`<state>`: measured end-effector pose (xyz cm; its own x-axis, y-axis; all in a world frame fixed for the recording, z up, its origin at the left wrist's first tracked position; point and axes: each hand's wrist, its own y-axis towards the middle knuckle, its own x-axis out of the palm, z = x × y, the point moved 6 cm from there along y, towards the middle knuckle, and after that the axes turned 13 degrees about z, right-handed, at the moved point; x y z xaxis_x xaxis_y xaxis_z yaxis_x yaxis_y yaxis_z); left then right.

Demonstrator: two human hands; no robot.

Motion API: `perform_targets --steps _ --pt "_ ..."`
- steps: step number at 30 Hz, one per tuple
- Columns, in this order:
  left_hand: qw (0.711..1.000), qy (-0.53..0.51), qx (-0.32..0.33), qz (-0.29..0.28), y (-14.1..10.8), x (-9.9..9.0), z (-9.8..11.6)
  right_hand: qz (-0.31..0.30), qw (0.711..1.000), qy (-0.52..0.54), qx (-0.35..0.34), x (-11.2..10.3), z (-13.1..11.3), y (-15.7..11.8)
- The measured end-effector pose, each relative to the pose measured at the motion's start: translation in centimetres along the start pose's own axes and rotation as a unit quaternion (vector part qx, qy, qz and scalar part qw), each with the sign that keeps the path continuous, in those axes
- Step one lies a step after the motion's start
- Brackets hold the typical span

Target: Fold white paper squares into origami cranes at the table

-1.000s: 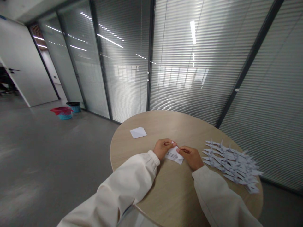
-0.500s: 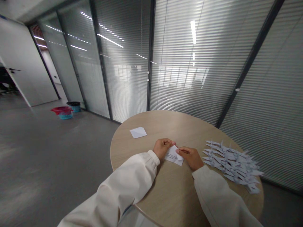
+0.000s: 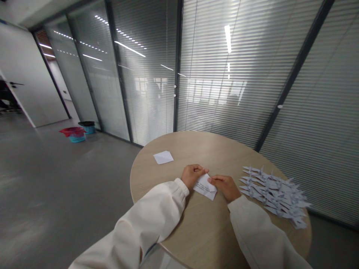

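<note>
Between my two hands is a small folded sheet of white paper point(image 3: 205, 189) with printed lines on its face. The fingers of my left hand point(image 3: 193, 175) are closed on its upper left edge. My right hand point(image 3: 226, 186) pinches the upper right side with thumb and forefinger. The paper's top part is partly hidden by my fingers. Beyond my right hand, many white folded paper cranes point(image 3: 273, 192) lie in rows close together. Farther off to the left lies a flat stack or single piece of white paper point(image 3: 163, 157); I cannot tell which.
The round wooden table point(image 3: 202, 144) stands close to a glass partition with blinds point(image 3: 218, 112). On the grey floor to the left are a bin with a red liner point(image 3: 73, 133) and one with a black liner point(image 3: 89, 127). A white door point(image 3: 30, 74) stands at the far left.
The paper between my hands has turned slightly, its lower edge now sitting lower and more of the printed face showing. Both hands stay almost in place.
</note>
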<state>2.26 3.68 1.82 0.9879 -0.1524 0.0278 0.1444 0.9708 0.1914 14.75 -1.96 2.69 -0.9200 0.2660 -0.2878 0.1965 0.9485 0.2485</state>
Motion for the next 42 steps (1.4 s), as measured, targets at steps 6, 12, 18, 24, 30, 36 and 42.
perform_targets --steps 6,12,18,24,30,36,42 --pt "0.999 -0.025 0.003 -0.045 -0.1 0.6 0.1 -0.003 1.0 0.011 0.012 0.1 0.6 0.0" --pt "0.999 0.01 0.021 -0.029 -0.1 0.3 0.0 -0.02 1.0 0.016 0.004 0.3 0.6 0.0" --pt "0.999 0.02 0.029 -0.038 0.0 0.5 0.1 -0.015 1.0 0.012 0.015 0.4 1.2 0.2" --pt "0.997 -0.001 0.026 -0.073 -0.1 0.9 0.2 -0.013 1.0 0.024 0.012 0.3 1.4 0.2" --pt "0.998 0.008 0.029 -0.056 0.1 0.6 0.2 -0.029 0.999 0.029 0.012 0.5 1.0 0.1" --pt "0.996 0.044 0.078 -0.022 0.4 0.1 0.7 -0.032 0.999 -0.004 -0.011 0.4 1.0 0.3" --pt "0.99 0.092 0.111 -0.01 0.4 -0.1 0.8 -0.054 0.998 0.015 0.0 0.7 1.3 0.3"
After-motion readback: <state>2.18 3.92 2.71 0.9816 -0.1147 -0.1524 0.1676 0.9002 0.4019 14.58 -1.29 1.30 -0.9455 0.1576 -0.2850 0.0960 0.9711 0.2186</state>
